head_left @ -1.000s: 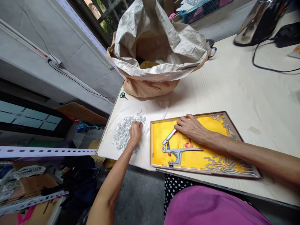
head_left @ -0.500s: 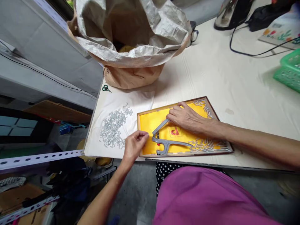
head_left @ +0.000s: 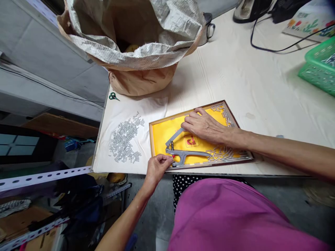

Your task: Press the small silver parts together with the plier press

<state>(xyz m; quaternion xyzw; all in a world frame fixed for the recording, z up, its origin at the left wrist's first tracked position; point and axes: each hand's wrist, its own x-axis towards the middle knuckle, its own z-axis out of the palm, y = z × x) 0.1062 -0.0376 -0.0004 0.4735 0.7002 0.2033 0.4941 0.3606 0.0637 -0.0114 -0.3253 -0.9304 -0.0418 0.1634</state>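
- Right hand (head_left: 204,126) grasps the pliers (head_left: 193,153) by the upper handle: best held steady.
- Left hand (head_left: 156,168) pinches its fingers at the pliers' jaw, on what I cannot tell: align squarely.

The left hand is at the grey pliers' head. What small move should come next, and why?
Probably the left hand should ease its pinch under the red tip of the pliers: its fingers are closed together beside it, while the right hand grips the raised upper handle, so the pliers stand open. Anything pinched is too small to tell.
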